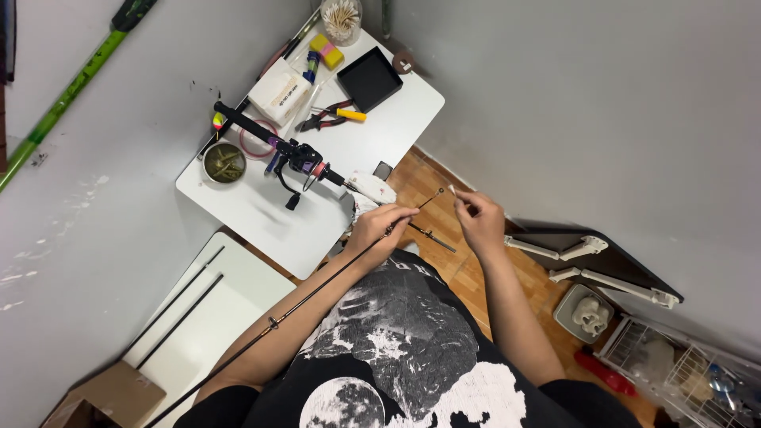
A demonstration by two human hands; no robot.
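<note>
Looking straight down here. The left hand (379, 230) is clamped around a thin black rod section (317, 287), fingers closed near its tip end, and the rod runs back down past the left arm toward the bottom edge of the view. There's one small guide ring partway down it and another at the tip (441, 190). The right hand (478, 219) sits just right of that tip, thumb and fingertips pinched together on a tiny white bit (452, 189). Too small to say what it is.

Using the white worktop (261, 214) as the landmark: it sits just beyond the left hand, and one rod handle with a spinning reel (295, 157) lies across its middle. At its left edge there's one round metal bowl (224, 162) with greenish stuff inside. Toward its far side I count one white box (277, 94), one pair of pliers with yellow and red grips (333, 116), one black square tray (369, 78), one yellow block (326, 50) and one clear cup of thin sticks (341, 17) at the far corner.

Nearer than the worktop, on its left side, is a second white surface (230, 301) with two more black rod pieces (178, 309) lying side by side. A green pole (67, 95) leans on the wall well left of the worktop.
</note>
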